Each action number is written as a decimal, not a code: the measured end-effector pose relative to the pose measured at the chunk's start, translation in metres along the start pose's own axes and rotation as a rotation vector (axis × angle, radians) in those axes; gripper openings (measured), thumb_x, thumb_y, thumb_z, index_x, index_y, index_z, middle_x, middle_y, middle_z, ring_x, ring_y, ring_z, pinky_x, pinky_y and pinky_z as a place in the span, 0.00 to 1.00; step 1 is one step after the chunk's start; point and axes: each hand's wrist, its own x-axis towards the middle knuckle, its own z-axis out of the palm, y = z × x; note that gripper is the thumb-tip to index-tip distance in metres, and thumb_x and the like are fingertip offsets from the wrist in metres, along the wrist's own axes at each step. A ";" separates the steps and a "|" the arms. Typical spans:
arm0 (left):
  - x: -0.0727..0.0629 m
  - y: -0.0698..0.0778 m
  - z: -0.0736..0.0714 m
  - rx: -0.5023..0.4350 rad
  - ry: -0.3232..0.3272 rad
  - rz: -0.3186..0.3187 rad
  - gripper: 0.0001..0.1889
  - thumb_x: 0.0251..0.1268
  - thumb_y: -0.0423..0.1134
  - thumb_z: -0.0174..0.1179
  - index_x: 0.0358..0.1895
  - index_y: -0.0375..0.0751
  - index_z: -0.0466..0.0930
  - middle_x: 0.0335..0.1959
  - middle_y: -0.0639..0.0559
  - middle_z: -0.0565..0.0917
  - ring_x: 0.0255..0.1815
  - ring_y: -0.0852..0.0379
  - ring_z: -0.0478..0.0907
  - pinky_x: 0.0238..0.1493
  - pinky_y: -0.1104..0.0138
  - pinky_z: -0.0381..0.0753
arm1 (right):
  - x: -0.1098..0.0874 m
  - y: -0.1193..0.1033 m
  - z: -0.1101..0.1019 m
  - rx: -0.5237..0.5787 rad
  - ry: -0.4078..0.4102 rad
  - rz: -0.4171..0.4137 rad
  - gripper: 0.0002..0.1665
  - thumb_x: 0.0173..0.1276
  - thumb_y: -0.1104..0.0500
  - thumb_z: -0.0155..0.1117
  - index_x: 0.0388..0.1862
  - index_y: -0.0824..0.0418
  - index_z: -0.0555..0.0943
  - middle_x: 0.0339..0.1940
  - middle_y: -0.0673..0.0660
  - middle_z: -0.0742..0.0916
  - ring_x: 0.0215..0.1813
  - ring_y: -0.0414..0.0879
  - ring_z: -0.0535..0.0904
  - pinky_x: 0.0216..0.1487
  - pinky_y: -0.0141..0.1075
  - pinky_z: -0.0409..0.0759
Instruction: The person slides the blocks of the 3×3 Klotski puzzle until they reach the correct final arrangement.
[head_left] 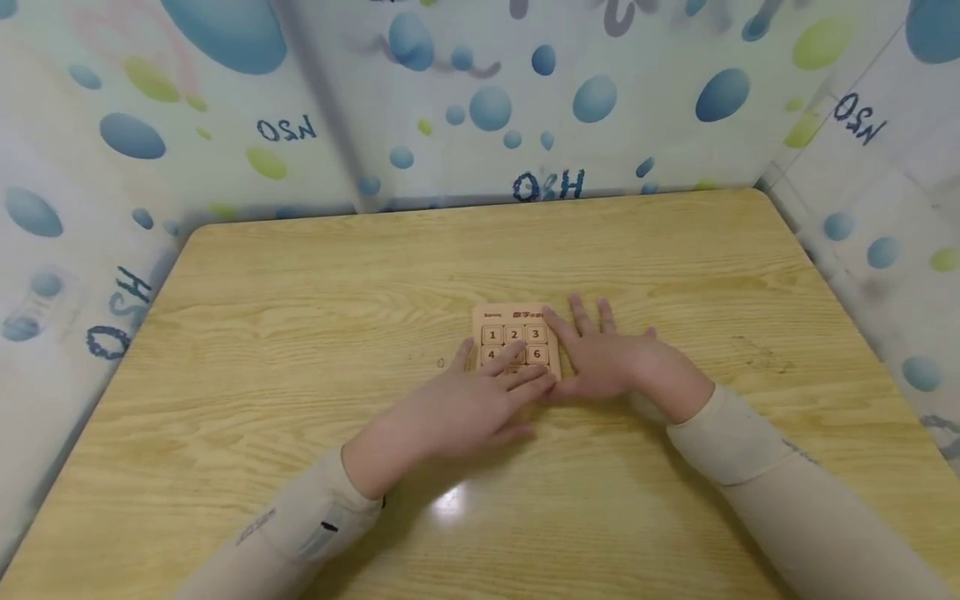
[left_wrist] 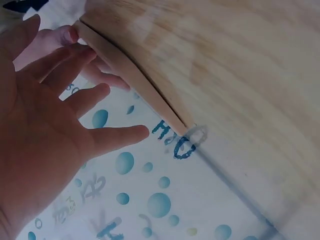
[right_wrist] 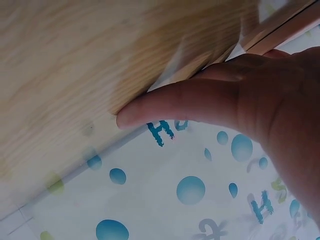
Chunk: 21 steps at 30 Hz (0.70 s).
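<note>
A small wooden number-slide puzzle (head_left: pixel 504 309) lies flat near the middle of the table. Its tiles 1, 2, 3, 4 and 6 can be read, while fingers cover much of the middle and lowest rows. Over that lower part reaches my left hand (head_left: pixel 472 410), fingers spread and fairly straight; in the left wrist view the palm is apart from the puzzle's edge (left_wrist: pixel 134 76). My right hand (head_left: pixel 609 363) is at the puzzle's right side, fingers fanned out, with the index finger and thumb against that side. The puzzle's edge (right_wrist: pixel 287 31) also shows in the right wrist view.
The wooden table (head_left: pixel 337 283) has a pale grain and rounded far corners. Behind it and at both sides stand walls (head_left: pixel 480 158) printed with blue and green drops. Pale sleeves (head_left: pixel 330 508) cover both forearms.
</note>
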 end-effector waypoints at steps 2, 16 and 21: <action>-0.001 0.001 0.001 0.007 -0.003 -0.009 0.36 0.85 0.63 0.46 0.88 0.60 0.51 0.88 0.60 0.56 0.92 0.47 0.41 0.80 0.24 0.44 | 0.001 0.000 0.001 0.004 0.000 -0.002 0.76 0.62 0.14 0.59 0.90 0.40 0.27 0.88 0.63 0.28 0.86 0.76 0.24 0.60 0.95 0.39; -0.013 -0.013 -0.011 0.051 -0.034 -0.170 0.36 0.82 0.64 0.51 0.86 0.57 0.59 0.89 0.60 0.57 0.92 0.47 0.40 0.81 0.24 0.44 | 0.001 0.001 0.002 0.021 -0.011 0.006 0.77 0.60 0.12 0.58 0.89 0.41 0.27 0.88 0.62 0.27 0.87 0.74 0.22 0.61 0.94 0.39; -0.011 -0.013 -0.012 0.050 -0.036 -0.137 0.35 0.82 0.64 0.51 0.85 0.60 0.60 0.88 0.63 0.56 0.92 0.48 0.40 0.80 0.23 0.45 | 0.000 0.001 0.001 0.016 -0.004 0.003 0.77 0.60 0.12 0.58 0.89 0.41 0.27 0.88 0.62 0.27 0.87 0.74 0.23 0.61 0.95 0.39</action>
